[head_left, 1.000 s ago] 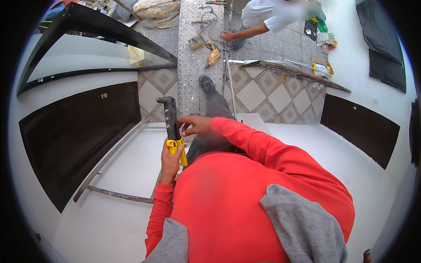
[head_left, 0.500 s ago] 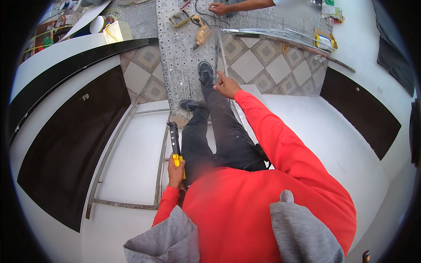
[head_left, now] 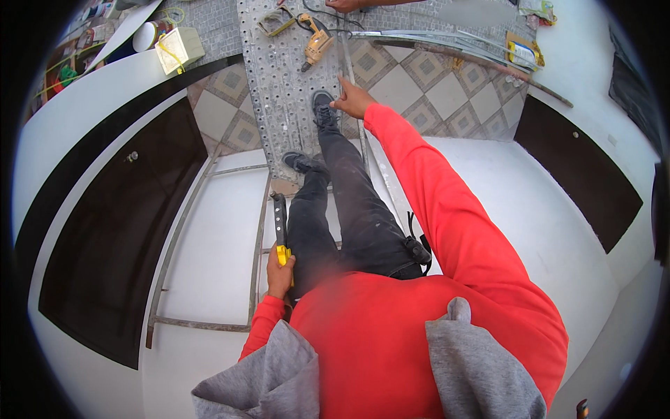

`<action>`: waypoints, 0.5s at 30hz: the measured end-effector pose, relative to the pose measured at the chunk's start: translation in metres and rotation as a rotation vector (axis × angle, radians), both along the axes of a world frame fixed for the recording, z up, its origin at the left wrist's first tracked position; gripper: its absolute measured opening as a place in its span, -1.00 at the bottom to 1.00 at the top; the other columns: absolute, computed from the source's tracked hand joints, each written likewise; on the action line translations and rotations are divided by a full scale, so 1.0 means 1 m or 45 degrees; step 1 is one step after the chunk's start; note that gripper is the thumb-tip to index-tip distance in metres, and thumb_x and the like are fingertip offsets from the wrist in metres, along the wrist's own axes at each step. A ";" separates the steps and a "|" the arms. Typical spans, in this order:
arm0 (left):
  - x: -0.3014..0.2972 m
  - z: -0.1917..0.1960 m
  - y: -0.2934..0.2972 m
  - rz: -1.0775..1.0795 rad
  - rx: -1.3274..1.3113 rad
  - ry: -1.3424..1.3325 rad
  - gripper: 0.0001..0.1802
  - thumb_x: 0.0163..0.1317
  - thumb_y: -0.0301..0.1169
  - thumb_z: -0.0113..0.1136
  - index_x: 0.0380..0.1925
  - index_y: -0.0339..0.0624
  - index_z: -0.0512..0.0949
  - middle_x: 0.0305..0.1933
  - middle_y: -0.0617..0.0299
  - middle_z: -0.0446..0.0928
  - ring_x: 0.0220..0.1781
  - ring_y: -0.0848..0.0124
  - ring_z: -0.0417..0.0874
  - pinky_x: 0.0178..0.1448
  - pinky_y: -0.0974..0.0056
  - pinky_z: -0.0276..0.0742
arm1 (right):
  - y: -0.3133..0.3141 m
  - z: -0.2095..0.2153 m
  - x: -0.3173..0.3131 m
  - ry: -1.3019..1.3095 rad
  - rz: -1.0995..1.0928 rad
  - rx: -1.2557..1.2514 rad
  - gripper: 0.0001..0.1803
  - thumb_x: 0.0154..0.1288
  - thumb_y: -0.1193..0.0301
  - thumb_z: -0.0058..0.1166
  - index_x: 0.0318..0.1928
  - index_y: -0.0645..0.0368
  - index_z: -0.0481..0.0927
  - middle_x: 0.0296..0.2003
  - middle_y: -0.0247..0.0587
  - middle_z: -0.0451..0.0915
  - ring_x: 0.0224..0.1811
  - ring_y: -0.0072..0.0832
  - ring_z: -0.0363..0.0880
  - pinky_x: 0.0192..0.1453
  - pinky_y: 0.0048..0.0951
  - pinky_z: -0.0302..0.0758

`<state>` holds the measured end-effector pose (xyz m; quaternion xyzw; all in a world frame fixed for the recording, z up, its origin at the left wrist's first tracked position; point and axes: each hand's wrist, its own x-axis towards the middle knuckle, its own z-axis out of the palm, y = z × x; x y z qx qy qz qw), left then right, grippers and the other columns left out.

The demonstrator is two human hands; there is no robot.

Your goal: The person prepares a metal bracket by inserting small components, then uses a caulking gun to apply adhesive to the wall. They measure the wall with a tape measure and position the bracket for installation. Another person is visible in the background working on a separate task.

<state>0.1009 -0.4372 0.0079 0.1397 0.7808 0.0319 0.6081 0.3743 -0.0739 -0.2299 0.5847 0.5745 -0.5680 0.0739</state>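
My left hand (head_left: 280, 275) is closed around the yellow grip of a slim black-and-yellow hand tool (head_left: 280, 222), held upright beside my left thigh. Round silvery spots run along the tool's black body; its exact kind does not show. My right hand (head_left: 354, 98) reaches forward over the edge of a perforated metal scaffold plank (head_left: 279, 105), index finger extended, thumb apart, with nothing visible in it. A yellow-orange power drill (head_left: 318, 46) lies on the plank just beyond that hand. Both my shoes (head_left: 323, 106) are on the plank.
Another person's hand (head_left: 343, 5) shows at the top edge. Metal strips (head_left: 433, 39) and a yellow bag (head_left: 523, 53) lie at the far right. A metal frame (head_left: 202, 322) stands below on the left. Dark doors (head_left: 125, 230) flank both sides; patterned tiles (head_left: 447, 91) lie far below.
My right hand has moved slightly forward and left, its index finger still extended. The other person's hand has shifted toward the top edge. My left hand keeps hold of the tool.
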 end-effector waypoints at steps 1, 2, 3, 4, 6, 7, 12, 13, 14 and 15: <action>0.000 0.000 0.001 0.008 0.013 -0.013 -0.27 0.26 -0.50 0.33 0.44 -0.27 0.32 0.20 -0.01 0.56 0.21 0.20 0.60 0.31 0.19 0.47 | -0.004 0.001 0.002 0.016 -0.010 -0.001 0.03 0.25 0.14 0.37 0.55 0.32 0.11 -0.20 -0.10 0.65 -0.13 -0.24 0.63 0.01 -0.25 0.54; 0.000 0.000 0.002 0.021 0.006 -0.016 -0.27 0.25 -0.50 0.33 0.44 -0.26 0.32 0.20 -0.01 0.56 0.21 0.21 0.60 0.31 0.19 0.47 | -0.010 0.001 0.004 0.031 -0.014 -0.016 -0.01 0.25 0.16 0.37 0.54 0.31 0.15 -0.22 -0.11 0.65 -0.17 -0.27 0.63 -0.03 -0.27 0.54; 0.000 0.001 0.002 0.010 0.025 -0.012 -0.27 0.25 -0.50 0.33 0.44 -0.26 0.33 0.20 0.00 0.56 0.21 0.21 0.60 0.31 0.19 0.47 | -0.017 0.001 0.006 0.047 -0.017 -0.030 -0.04 0.26 0.18 0.36 0.53 0.29 0.19 -0.23 -0.13 0.65 -0.21 -0.30 0.63 -0.06 -0.29 0.54; 0.001 0.001 0.003 0.002 0.027 0.000 -0.27 0.25 -0.50 0.33 0.43 -0.27 0.33 0.20 0.00 0.56 0.20 0.21 0.60 0.31 0.19 0.47 | -0.023 0.001 0.010 0.040 -0.017 -0.053 -0.08 0.27 0.19 0.36 0.52 0.28 0.23 -0.24 -0.14 0.65 -0.26 -0.33 0.62 -0.09 -0.30 0.54; 0.002 0.002 0.004 -0.024 0.044 0.025 -0.27 0.25 -0.51 0.33 0.43 -0.27 0.33 0.20 0.00 0.56 0.20 0.21 0.60 0.31 0.19 0.47 | -0.040 0.000 0.020 0.054 -0.113 -0.259 -0.17 0.21 0.17 0.40 0.43 0.18 0.40 -0.10 -0.04 0.68 -0.10 -0.18 0.68 0.03 -0.21 0.58; 0.002 0.003 0.004 -0.045 0.060 0.040 -0.28 0.25 -0.51 0.32 0.43 -0.27 0.33 0.20 0.00 0.56 0.20 0.21 0.59 0.31 0.19 0.46 | -0.049 0.000 0.027 0.049 -0.159 -0.367 -0.22 0.18 0.16 0.41 0.38 0.13 0.48 -0.03 0.02 0.70 -0.02 -0.11 0.71 0.09 -0.16 0.60; 0.002 0.007 0.003 -0.025 0.089 0.048 -0.29 0.26 -0.52 0.31 0.42 -0.28 0.33 0.20 -0.01 0.55 0.21 0.20 0.58 0.33 0.19 0.44 | -0.107 0.013 0.052 0.023 -0.014 -0.350 -0.57 0.32 0.29 0.34 0.13 0.22 0.66 -0.41 -0.36 0.62 -0.45 -0.58 0.53 -0.29 -0.44 0.50; 0.002 0.008 0.003 0.001 0.109 0.045 -0.30 0.26 -0.53 0.31 0.42 -0.28 0.34 0.19 -0.01 0.55 0.21 0.19 0.58 0.33 0.19 0.44 | -0.118 0.019 0.054 -0.021 0.000 -0.417 -0.62 0.32 0.30 0.33 0.07 0.21 0.69 -0.42 -0.39 0.62 -0.44 -0.59 0.53 -0.29 -0.45 0.50; 0.002 0.009 0.005 0.046 0.115 0.028 -0.30 0.26 -0.54 0.31 0.41 -0.28 0.34 0.19 -0.01 0.55 0.22 0.19 0.57 0.33 0.18 0.44 | -0.128 0.026 0.052 0.045 0.062 -0.427 -0.66 0.33 0.31 0.32 0.04 0.20 0.70 -0.41 -0.40 0.61 -0.43 -0.60 0.52 -0.28 -0.46 0.50; 0.002 0.010 0.007 0.035 0.166 0.041 -0.31 0.27 -0.54 0.30 0.41 -0.28 0.34 0.18 0.01 0.56 0.21 0.21 0.58 0.32 0.19 0.45 | -0.137 0.034 0.048 0.110 0.124 -0.437 -0.70 0.34 0.33 0.31 0.02 0.18 0.70 -0.39 -0.42 0.61 -0.42 -0.61 0.52 -0.27 -0.47 0.51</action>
